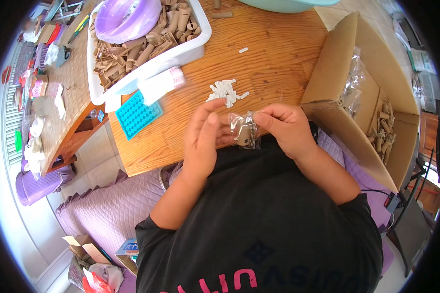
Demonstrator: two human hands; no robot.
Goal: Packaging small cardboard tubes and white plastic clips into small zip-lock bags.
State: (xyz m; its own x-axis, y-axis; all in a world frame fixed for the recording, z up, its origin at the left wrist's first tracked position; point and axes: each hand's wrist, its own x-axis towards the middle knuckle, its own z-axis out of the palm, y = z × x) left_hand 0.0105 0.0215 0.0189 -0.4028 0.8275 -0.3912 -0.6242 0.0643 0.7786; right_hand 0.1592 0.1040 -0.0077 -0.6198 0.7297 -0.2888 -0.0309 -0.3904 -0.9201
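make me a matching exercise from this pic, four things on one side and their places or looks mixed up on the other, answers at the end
Column 1
1. bag
2. strips
3. mat
4. tub

Column 2
A. blue, with a bumpy pattern
B. filled with brown pieces
C. clear, in the grip of the right hand
D. white, mostly heaped on the table

Right pairs: 1-C, 2-D, 3-A, 4-B
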